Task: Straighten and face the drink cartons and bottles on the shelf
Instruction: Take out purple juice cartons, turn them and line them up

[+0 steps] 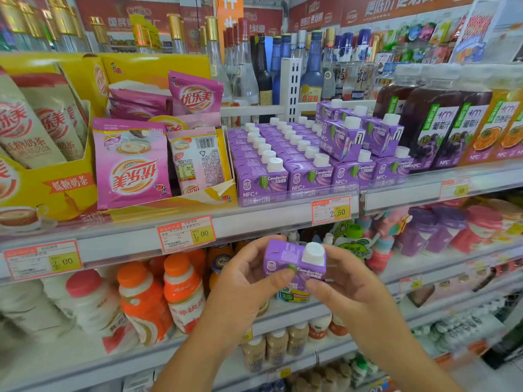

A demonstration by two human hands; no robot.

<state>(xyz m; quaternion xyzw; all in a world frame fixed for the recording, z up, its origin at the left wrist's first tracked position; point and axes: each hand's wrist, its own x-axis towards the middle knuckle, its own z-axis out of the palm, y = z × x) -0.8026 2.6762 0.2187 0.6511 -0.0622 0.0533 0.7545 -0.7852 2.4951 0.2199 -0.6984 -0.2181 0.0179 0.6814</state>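
Carton (284,260): purple, white cap (313,253) up, label toward the camera; held in the air in front of the shelf's front edge, below its rail.
Left hand (243,281): fingers curled round the carton's left side, thumb pressed on the front face.
Right hand (351,281): clamped on the carton's right side, thumb at the lower front corner.
Shelf (254,220): clear rail along the front edge, with price tags (331,209) clipped on.
Rows (283,154): matching purple cartons, four across at the front edge, running to the back, caps up.
Stack (343,140): more cartons sit on the right-hand rows, turned corner-on.
Juice bottles (433,125): dark and orange, at the shelf's right end, just beside the rows.
Sachets (130,162): pink, in a yellow box (48,190) left of the rows; the front one is upside down.
Liquor bottles (263,69): beyond the back edge.
Orange bottles (141,295): on the shelf below, left of the hands.
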